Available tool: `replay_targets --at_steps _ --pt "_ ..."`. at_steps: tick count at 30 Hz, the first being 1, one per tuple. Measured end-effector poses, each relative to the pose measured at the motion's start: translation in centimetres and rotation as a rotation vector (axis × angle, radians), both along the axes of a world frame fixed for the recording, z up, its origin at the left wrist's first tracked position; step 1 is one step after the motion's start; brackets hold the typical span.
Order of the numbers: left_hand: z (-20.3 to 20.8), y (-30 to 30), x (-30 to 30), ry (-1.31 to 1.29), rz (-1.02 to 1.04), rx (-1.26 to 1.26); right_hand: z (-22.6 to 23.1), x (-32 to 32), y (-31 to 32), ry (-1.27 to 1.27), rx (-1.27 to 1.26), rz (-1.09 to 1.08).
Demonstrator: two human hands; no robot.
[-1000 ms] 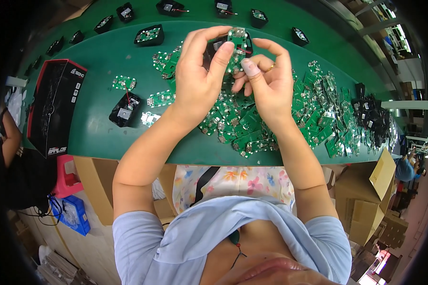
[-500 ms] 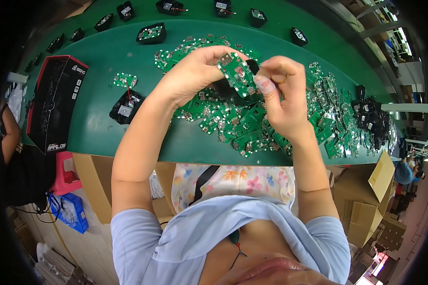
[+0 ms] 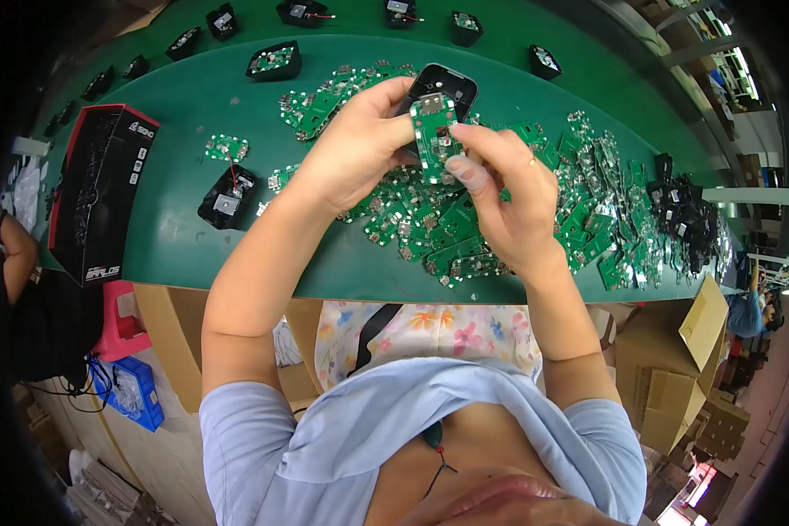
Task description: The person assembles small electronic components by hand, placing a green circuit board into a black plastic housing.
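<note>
A green circuit board (image 3: pixel 430 156) stands tilted over a black plastic housing (image 3: pixel 461 86). My left hand (image 3: pixel 364 140) is closed on both, its thumb at the board's left edge and its other fingers mostly hidden behind the housing. On the board's right side, my right hand (image 3: pixel 513 188) has its index finger by a small red-and-black connector (image 3: pixel 444 133) and its thumb at the lower edge. Whether these fingertips grip the connector or the board edge is hard to make out. Beneath both hands lies a spread pile of loose circuit boards (image 3: pixel 456 241).
Left of the pile, a black housing (image 3: pixel 228 200) is wired to a circuit board (image 3: pixel 227 147). Several filled housings (image 3: pixel 273 61) line the far side. A black box (image 3: pixel 105 193) stands at the left, black parts (image 3: pixel 682 219) at the right, and an open carton (image 3: pixel 675 368) below the table edge.
The board has turned more upright and the housing now shows above it. My right hand has shifted slightly left, its index finger reaching onto the board by the connector.
</note>
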State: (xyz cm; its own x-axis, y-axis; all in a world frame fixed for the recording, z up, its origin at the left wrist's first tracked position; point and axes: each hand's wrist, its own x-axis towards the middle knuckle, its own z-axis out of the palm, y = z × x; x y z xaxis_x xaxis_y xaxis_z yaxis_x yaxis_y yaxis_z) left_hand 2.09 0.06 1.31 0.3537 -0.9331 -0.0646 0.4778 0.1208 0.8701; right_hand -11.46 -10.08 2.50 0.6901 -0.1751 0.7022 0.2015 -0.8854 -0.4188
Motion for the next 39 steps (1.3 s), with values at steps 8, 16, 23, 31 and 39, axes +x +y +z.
replay_targets --at_steps 8,16,23,31,39 --pt "0.2 -0.1 -1.6 -0.129 0.245 0.043 -0.7 1.4 -1.2 -0.126 -0.058 0.009" --pt "0.6 -0.1 -2.2 -0.207 0.289 0.014 0.4 2.2 -1.6 -0.176 -0.015 -0.106" --pt "0.1 -0.2 -2.1 -0.245 0.291 -0.096 0.3 2.7 -2.0 -0.189 -0.121 -0.059" --pt "0.2 -0.3 -2.6 -0.303 0.3 -0.166 1.0 2.8 -2.7 -0.234 -0.247 -0.024" --pt "0.3 -0.5 -2.7 -0.307 0.323 -0.175 1.1 2.3 -2.7 -0.145 -0.315 -0.051"
